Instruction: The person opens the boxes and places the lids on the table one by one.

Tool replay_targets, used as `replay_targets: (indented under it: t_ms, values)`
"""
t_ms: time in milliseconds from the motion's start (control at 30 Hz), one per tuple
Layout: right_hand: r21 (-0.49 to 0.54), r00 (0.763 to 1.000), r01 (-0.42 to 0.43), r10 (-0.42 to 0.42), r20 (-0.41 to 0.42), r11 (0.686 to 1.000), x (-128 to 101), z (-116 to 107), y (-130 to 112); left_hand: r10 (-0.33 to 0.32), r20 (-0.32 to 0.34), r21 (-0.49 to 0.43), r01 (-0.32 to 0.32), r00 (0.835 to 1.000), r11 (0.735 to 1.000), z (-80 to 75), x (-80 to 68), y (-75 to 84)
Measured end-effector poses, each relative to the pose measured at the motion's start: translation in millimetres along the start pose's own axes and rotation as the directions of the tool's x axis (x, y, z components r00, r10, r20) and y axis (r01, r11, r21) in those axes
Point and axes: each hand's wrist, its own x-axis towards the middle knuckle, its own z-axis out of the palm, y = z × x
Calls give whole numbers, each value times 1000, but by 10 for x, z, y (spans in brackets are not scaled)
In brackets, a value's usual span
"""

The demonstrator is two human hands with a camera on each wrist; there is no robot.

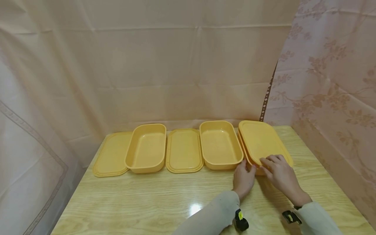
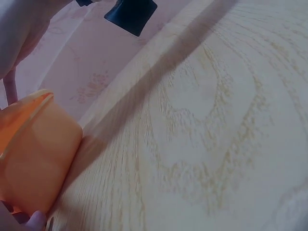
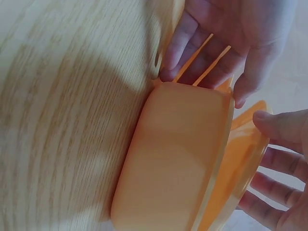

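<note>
While working at lower right of the head view, left hand and right hand close together but not touching, both at the near end of the lidded container. Left fingers curled against the container's near-left corner, thumb side at the rim. Right fingers hooked round the edge of the top lid, lid tilted up off the container body in the right wrist view. Cannot tell how many lids stacked there; two thin edges visible under the left hand.

Container at far right of the row, toward the back of the wooden table, just beside an open tub. Further left along the row: flat lid, second open tub, another flat lid at the left end. All orange-yellow. Wrist devices on both sleeves. Pink curtains behind and at right.
</note>
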Motion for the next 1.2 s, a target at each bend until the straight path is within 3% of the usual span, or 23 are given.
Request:
replay_targets:
  t_ms: [300,867,1200]
  values:
    - [28,999,23,-21,-40,999,25,-12,-4,-3,19,24,3,1000,1000,-29,-25,38]
    - [32,996,-17,20,-91,999,42,-88,87,15,58,53,-18,998,998,-62,-48,78]
    - [50,987,-13,21,-160,999,80,-150,137,-7,44,62,4,999,998,-52,-51,81]
